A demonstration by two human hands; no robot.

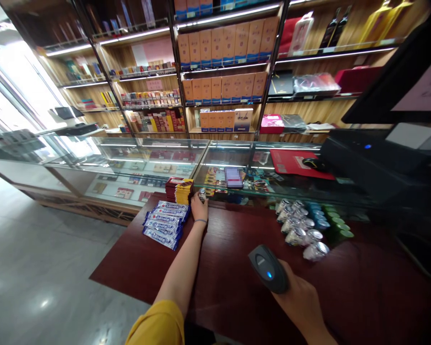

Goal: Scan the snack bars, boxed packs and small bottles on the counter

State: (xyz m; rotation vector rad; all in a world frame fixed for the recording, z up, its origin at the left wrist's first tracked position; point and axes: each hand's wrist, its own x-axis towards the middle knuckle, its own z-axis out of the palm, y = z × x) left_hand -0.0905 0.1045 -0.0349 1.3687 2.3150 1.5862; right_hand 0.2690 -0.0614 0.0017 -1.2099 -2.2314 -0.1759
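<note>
My left hand reaches out to the far edge of the dark red table, its fingers closed around a small silver-topped can. Close beside it stands a stack of yellow and dark red packs, and nearer lie several blue-and-white long packets. A dark barcode scanner with a lit blue light is gripped in my right hand, held above the table. On the right side stand rows of silver-topped cans, with blue cylinders and green cylinders next to them.
Behind the table runs a glass display counter, bearing a phone-like device with a pixelated screen, a red mat and a mouse. A black monitor overhangs the right side. Stocked shelves line the back wall.
</note>
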